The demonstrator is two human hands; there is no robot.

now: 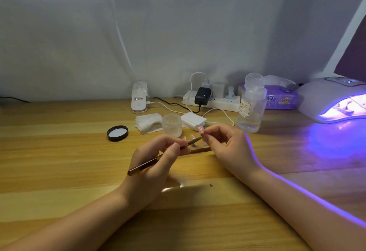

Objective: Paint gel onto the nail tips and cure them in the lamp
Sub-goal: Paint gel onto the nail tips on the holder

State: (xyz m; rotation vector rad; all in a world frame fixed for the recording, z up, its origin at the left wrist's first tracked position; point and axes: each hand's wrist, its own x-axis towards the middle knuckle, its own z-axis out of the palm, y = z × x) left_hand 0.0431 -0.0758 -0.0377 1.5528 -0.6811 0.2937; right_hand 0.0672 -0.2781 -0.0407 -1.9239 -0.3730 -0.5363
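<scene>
While the left hand [158,159] pinched the brush [164,157] between thumb and fingers, its long axis ran up and to the right, with the tip touching the pink nail tip [201,130]. The right hand [227,146] pinched that tip just above the table [59,151]. The lit lamp [334,100] stood well to the right, nearer the right hand.

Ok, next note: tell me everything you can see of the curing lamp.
The curing lamp is a white, glossy, domed plastic shell at the table's far right edge, partly cut off by the frame. It is switched on: its front opening glows violet and throws purple light onto the wood. A small lit display sits on top, unreadable. Something lies inside, too blurred to identify. Neither hand touches it.
</scene>
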